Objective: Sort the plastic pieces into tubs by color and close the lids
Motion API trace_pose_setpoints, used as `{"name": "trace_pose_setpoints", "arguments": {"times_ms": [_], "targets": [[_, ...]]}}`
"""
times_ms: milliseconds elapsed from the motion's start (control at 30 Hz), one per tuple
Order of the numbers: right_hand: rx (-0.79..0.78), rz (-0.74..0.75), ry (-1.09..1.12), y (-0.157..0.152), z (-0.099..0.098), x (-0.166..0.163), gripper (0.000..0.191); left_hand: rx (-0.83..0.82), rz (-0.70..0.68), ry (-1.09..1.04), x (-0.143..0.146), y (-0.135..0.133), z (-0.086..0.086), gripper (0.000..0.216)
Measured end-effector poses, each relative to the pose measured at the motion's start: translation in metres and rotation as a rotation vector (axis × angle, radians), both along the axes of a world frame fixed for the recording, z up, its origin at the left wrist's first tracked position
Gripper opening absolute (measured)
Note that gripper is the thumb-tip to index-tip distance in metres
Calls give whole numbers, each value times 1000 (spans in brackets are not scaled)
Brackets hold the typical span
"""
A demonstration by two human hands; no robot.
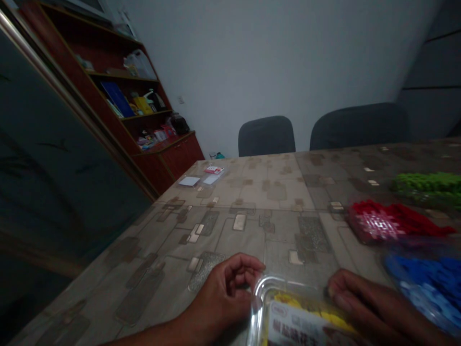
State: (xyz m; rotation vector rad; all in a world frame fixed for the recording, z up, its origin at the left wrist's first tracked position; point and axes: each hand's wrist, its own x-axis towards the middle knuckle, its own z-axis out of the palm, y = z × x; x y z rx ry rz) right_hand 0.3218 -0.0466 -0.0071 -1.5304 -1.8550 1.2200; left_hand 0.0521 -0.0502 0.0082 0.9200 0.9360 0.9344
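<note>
A clear plastic container (264, 288) with yellow contents and a printed label (295, 327) lies at the bottom edge, cut off by the frame. At its left rim is my left hand (230, 288), fingers curled and thumb against the side. My right hand (370, 302) is closed at the container's right side, with fingertips bent over the edge; part of its grip is hidden. To the right of this hand sits a clear tub of blue pieces (432, 278). Behind that lie a clear pack of red pieces (389, 221) and a pack of green pieces (428, 185).
The table (252, 250) has a patterned cloth. Small flat packets (212, 175) lie near its far left corner. Two dark chairs (266, 137) stand along the far side. A wooden shelf unit (176, 158) with assorted goods is at the back left.
</note>
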Motion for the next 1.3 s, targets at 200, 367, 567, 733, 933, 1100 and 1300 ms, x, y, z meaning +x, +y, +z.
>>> {"name": "trace_pose_setpoints", "arguments": {"times_ms": [200,367,567,733,933,1100,1300], "targets": [[-18,77,-42,4,0,2,34,-21,-16,-127,-1,2,-1,46],[73,190,-140,11,18,-19,28,16,-28,-113,3,5,-1,44],[41,298,-143,32,36,-42,18,-22,22,-150,3,4,-11,62],[-1,309,-65,35,40,-48,20,-73,81,-162,2,2,-10,59],[3,316,23,37,33,-46,21,-108,37,-196,4,7,-8,55],[46,363,20,41,28,-45,22,-108,1,-222,4,8,-10,53],[105,386,-21,41,39,-55,20,-100,17,-244,8,5,-8,59]]}}
